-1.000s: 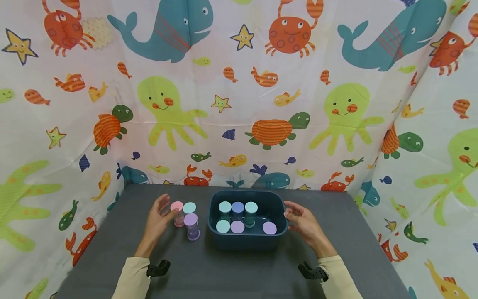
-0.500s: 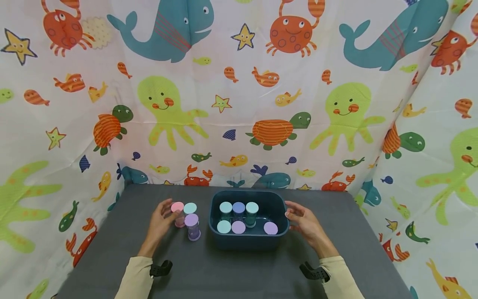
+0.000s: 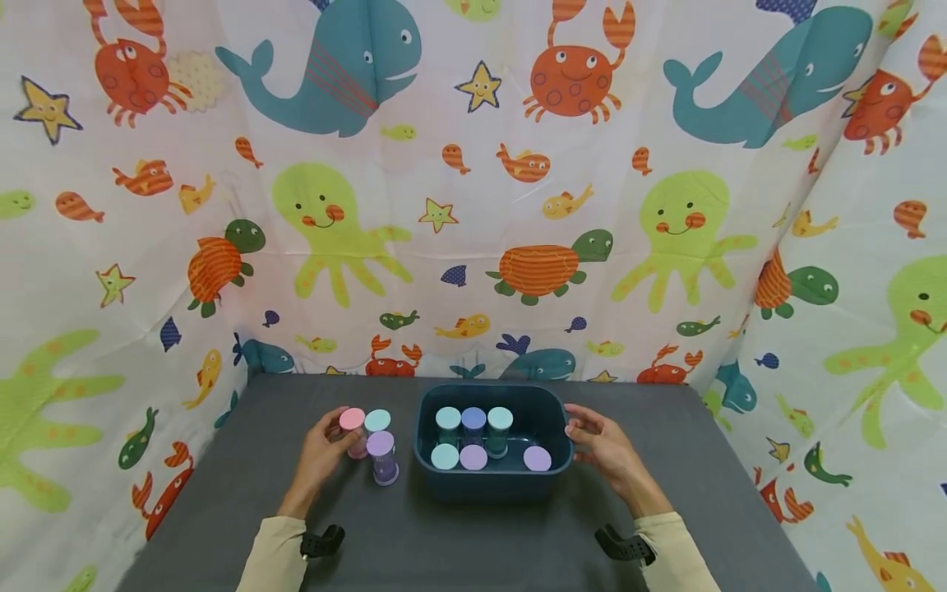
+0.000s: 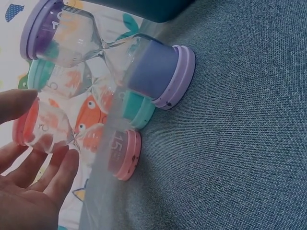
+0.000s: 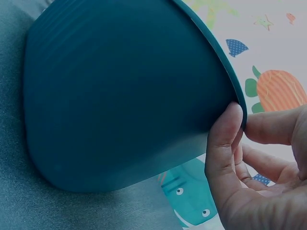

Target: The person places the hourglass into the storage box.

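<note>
My left hand (image 3: 316,460) is at a pink-capped hourglass (image 3: 352,419) standing on the table, thumb and fingers around its upper half. In the left wrist view, the thumb lies by the pink cap (image 4: 29,122) and the fingertips overlap the glass. Close beside it stand a mint hourglass (image 3: 377,420) and a purple hourglass (image 3: 383,462), both upright. With my right hand (image 3: 612,456) I hold the right end of a dark teal bin (image 3: 488,487), pinching its rim between thumb and fingers. Several mint, blue and lilac hourglasses (image 3: 500,427) stand inside the bin.
The bin stands mid-table, right of the loose hourglasses. Grey cloth covers the table (image 3: 444,551). A curtain (image 3: 459,312) printed with sea animals rises behind and at both sides. Each wrist wears a black strap (image 3: 625,547).
My left hand has moved slightly right, closing its thumb and fingers around the pink hourglass. The right hand stays at the bin's rim. The head view has tilted up a little.
</note>
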{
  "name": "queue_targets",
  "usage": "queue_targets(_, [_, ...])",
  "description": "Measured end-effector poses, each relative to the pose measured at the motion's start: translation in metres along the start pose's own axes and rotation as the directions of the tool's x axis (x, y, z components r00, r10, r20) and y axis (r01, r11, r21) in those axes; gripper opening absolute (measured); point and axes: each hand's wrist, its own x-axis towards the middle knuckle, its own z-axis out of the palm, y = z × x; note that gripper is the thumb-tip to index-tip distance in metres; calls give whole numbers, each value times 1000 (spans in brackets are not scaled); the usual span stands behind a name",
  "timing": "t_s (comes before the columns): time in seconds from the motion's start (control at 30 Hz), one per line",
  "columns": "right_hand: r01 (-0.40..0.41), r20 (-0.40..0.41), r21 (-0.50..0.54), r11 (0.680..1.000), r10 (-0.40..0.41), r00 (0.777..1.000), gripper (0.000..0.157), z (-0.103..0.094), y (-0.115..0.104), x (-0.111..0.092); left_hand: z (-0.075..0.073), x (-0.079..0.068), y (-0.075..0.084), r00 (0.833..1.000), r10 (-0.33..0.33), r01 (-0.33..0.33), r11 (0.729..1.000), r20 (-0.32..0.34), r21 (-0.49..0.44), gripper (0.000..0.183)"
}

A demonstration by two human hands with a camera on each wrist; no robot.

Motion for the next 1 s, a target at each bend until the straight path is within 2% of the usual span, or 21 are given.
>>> queue_targets(0.33, [2, -3, 8, 1000, -2, 1000, 43, -3, 1, 3, -4, -1, 5, 998, -12, 10, 1000, -69, -20, 56])
queue_targets(0.6, [1, 13, -1, 1000, -1, 1000, 47, -2, -3, 2, -18, -6, 29, 993, -12, 12, 1000, -116, -3, 58])
queue_targets(0.8, [5, 14, 10, 1000, -6, 1000, 46, -1, -5, 4, -25, -8, 43, 993, -20, 17, 1000, -116, -20, 57])
queue_targets(1.0, [-16, -1, 6, 1000, 16, 1000, 43, -1, 0, 3, -26, -10, 48, 992, -69, 61, 995, -105, -80, 62])
